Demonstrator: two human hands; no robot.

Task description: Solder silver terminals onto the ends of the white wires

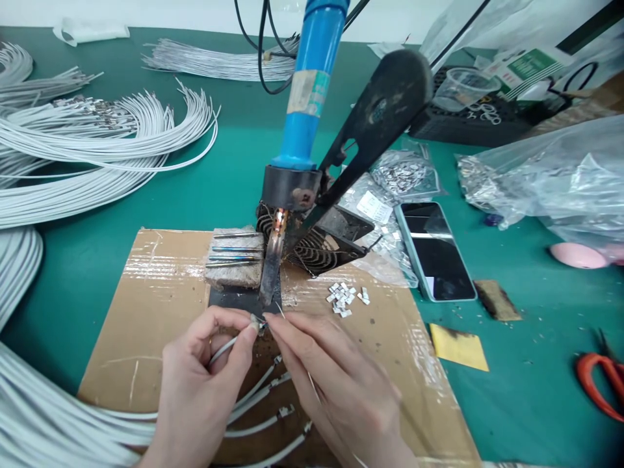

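My left hand (207, 377) pinches a white cable (223, 350) close to its end, where a small metal terminal shows at the fingertips. Thin solder wire (280, 311) runs through the closed fingers of my right hand (336, 383), its end sticking out past them. Both sets of fingertips nearly meet just below the tip of a blue-handled soldering iron (305, 110), which is clamped tip-down in a black stand (380, 110). Below my hands lie several cable ends with metal terminals (285, 411). Fingers partly hide the held terminal.
Cardboard (127, 312) covers the green table. A grey block with metal rods (234, 260) and a black fan (316, 250) stand by the iron. Small metal pieces (341, 299), a phone (439, 250), a yellow pad (458, 346) and red-handled scissors (599, 377) lie right; cable bundles (88, 143) left.
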